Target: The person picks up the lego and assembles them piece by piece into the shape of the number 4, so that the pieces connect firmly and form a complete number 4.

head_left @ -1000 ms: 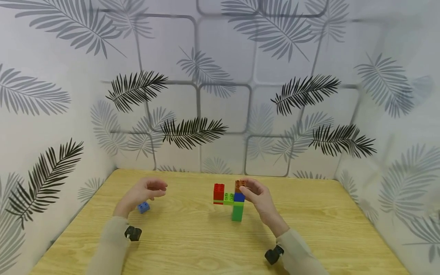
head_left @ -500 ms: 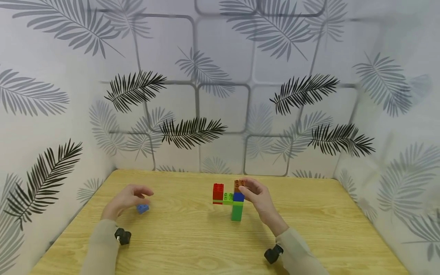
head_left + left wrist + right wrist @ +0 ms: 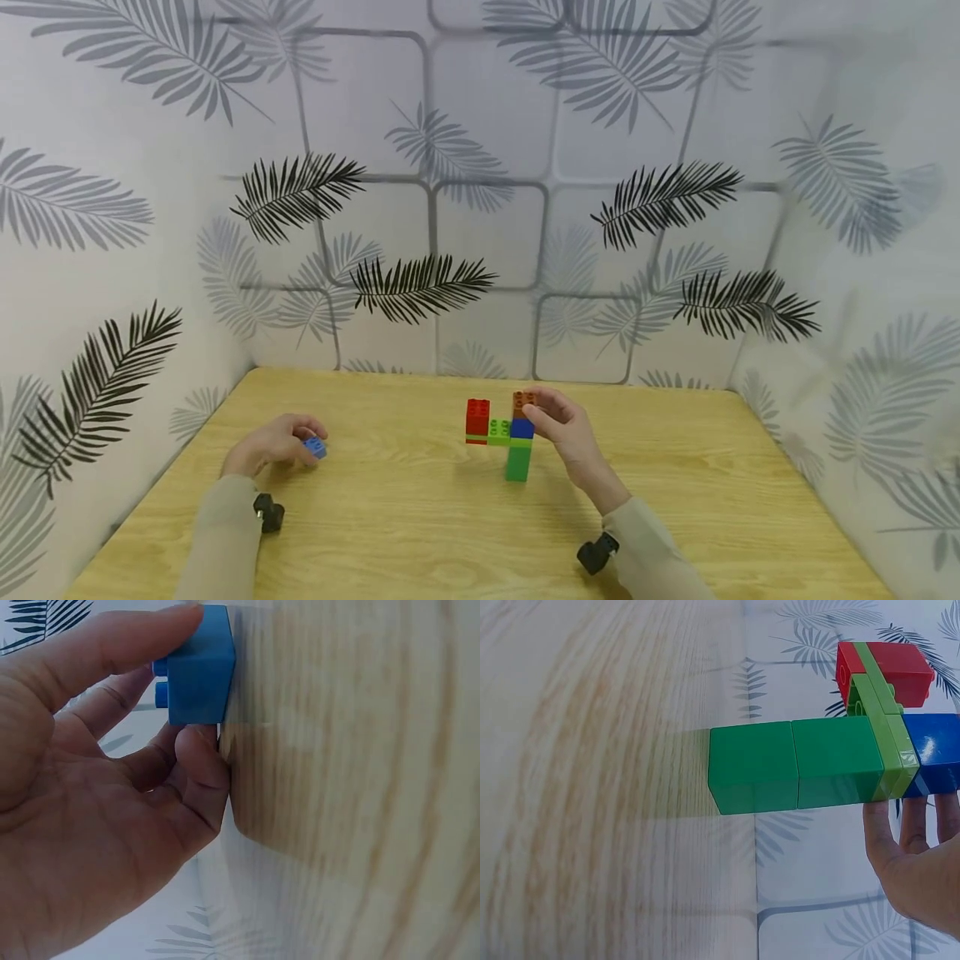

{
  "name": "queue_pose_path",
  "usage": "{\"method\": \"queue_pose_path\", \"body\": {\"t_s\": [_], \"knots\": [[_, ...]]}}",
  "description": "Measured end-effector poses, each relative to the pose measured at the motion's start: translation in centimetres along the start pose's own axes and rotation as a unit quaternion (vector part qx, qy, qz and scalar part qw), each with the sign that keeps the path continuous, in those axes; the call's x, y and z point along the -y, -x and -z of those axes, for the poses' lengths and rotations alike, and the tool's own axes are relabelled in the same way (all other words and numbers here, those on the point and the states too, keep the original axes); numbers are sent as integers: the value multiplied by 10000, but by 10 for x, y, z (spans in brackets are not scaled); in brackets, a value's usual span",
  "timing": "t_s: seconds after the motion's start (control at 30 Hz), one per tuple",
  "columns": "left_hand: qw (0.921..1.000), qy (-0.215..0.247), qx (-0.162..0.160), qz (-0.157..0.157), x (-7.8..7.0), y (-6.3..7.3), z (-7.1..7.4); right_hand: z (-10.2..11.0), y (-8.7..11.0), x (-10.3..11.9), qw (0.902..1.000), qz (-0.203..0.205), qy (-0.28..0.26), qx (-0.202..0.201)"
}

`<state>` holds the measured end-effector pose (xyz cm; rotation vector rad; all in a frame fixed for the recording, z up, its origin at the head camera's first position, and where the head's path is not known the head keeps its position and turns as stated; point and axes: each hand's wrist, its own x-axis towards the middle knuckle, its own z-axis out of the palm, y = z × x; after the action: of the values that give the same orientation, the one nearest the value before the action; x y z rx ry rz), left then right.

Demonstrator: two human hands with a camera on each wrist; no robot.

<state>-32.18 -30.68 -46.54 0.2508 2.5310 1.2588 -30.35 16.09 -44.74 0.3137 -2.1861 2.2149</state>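
Observation:
My left hand (image 3: 272,443) pinches a small blue toy brick (image 3: 315,448) at the left of the table. In the left wrist view its thumb lies along the brick, fingers reach round the other side, and the studs face the palm. My right hand (image 3: 568,433) grips the upper part of a tower of toy bricks. Two green bricks (image 3: 795,765) form its upright base. Above them come a light green piece (image 3: 499,430), a dark blue brick (image 3: 521,429) and a brown-orange brick (image 3: 519,403) on top. A red brick (image 3: 477,415) sits on the light green piece's left end.
Both hands work over a wooden table (image 3: 420,517) with a straight back edge. Leaf-patterned walls (image 3: 487,233) enclose it at the back and sides. The light green piece juts left from the tower, well above the tabletop.
My left hand has moved left and down onto the blue brick, and its thumb and fingers have closed on it. My right hand has stayed at the tower.

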Motion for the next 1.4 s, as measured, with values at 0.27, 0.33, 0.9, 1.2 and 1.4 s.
{"method": "queue_pose_path", "body": {"t_s": [0.27, 0.33, 0.9, 1.2, 1.4], "knots": [[9998, -190, -65, 94, -4, -3, -3, 1, -1, 1, 10000, -29, 27, 15], [9998, -153, -84, 88, -6, -4, -5, 1, 0, 2, 10000, -51, 7, 15], [9957, 220, -34, -903, -33, -18, -27, 0, 0, 2, 10000, -46, 44, 48], [9838, 1066, 203, -1426, -60, -31, -44, 1, 0, 1, 10000, -20, 26, 46], [9795, 1189, 78, -1623, -75, -35, -53, 1, 1, 2, 10000, -20, 57, 70]]}}
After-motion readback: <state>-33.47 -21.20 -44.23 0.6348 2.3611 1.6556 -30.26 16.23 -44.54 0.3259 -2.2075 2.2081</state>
